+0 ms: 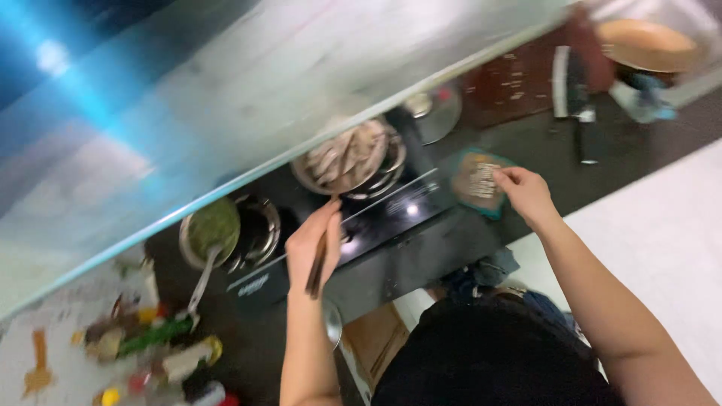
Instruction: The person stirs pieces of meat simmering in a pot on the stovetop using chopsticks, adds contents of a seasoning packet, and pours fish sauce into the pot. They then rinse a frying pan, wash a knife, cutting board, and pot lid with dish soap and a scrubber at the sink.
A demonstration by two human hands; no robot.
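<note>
So the stove (391,218) sits mid-counter (617,173), tucked under the hood (248,98) that hangs over the back edge. On it there's a pan of food (347,159), with a second pot (226,233) just to its left – a ladle (201,282) leans out of that one toward the front edge. The left hand (312,244) holds chopsticks (320,259) right in front of the pan. The right hand (526,194) touches a small dish (477,182) just right of the stove. A lid (436,109) lies behind that dish. Further right – a cutting board (519,83), a cleaver (575,98), and a bowl (647,45) at the far right corner. Bottles and jars (150,346) crowd the left end.
</note>
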